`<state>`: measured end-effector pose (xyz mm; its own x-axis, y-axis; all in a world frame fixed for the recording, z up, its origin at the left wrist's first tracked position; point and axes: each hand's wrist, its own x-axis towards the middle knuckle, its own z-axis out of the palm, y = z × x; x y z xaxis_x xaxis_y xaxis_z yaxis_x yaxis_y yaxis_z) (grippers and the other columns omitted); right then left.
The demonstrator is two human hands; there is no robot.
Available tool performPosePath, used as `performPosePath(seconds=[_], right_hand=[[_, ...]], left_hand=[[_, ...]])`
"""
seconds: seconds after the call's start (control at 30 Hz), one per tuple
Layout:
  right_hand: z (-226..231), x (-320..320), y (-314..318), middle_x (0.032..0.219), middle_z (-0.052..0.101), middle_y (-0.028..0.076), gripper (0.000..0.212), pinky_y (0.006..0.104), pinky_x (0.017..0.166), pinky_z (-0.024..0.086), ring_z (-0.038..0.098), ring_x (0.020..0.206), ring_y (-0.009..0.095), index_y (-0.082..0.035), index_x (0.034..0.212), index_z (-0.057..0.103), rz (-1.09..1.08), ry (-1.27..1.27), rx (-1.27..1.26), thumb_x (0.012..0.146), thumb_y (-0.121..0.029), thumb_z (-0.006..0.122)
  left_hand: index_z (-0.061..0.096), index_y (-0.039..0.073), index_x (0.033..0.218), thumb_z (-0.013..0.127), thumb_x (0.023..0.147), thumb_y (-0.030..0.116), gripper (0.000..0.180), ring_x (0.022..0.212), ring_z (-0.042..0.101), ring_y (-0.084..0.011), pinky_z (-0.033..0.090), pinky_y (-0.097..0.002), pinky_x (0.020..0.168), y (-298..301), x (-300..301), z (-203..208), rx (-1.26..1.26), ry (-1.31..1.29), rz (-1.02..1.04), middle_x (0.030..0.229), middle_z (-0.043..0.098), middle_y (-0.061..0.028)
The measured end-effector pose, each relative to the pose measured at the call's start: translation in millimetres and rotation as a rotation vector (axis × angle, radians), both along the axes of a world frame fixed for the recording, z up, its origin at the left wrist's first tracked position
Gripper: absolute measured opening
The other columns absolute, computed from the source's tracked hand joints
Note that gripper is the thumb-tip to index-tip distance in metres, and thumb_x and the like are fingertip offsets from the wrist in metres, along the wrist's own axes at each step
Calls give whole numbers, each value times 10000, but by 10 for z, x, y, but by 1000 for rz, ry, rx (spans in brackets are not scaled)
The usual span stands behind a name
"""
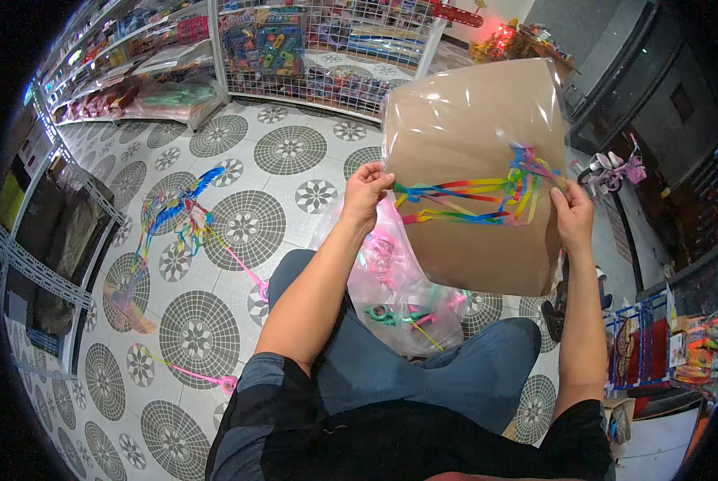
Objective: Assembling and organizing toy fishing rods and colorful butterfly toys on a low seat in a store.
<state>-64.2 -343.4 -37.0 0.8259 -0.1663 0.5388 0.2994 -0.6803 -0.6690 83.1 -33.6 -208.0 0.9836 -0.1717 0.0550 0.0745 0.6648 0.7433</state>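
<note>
Pinching the board [463,256] up front, left hand [367,196] and right hand [574,215] each gripping a side edge. Ribbons [525,170] lie across its face; can't tell if they're loose. If so, tilting could slide or tangle them. Bag's [379,260] below, blue toy [172,210] off left on the floor [295,228].

Cardboard [459,156] was between left hand [367,195] and right hand [574,215], ribbons [487,216] across it; plastic bag [387,258] below; toy [184,207] on floor [303,232], left; shelving [146,70] beyond.
</note>
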Motion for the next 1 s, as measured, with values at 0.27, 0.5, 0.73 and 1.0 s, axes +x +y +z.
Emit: performPosePath(seconds=[0.27,0.5,0.73,1.0], right_hand=[[-70,42,-33,752,593,-26,146,197,591,403,489,688,14,37,986,601,-70,1,-69,906,-84,583],[-131,105,-18,912,654,23,194,204,695,448,563,794,44,35,1063,599,-62,28,-8,917,-89,569],[-239,132,-345,996,640,33,230,217,807,439,572,902,80,29,1123,578,36,37,56,941,-106,536],[-325,184,-382,999,636,37,239,221,806,437,568,898,85,49,1125,566,20,32,138,947,-106,529]], left_hand=[[532,67,993,626,860,80,163,713,636,-140,438,-240,620,-5,-63,94,64,13,28,832,658,-62],[534,66,1032,560,900,93,137,710,644,-162,488,-265,629,102,35,-40,45,51,-27,867,657,-84],[528,65,1013,588,848,39,177,604,668,-182,456,-233,465,-9,-58,117,-41,67,-135,799,640,-60],[520,64,1003,668,840,126,229,527,630,-159,448,-220,437,43,-53,71,-16,43,-125,749,598,-31]])
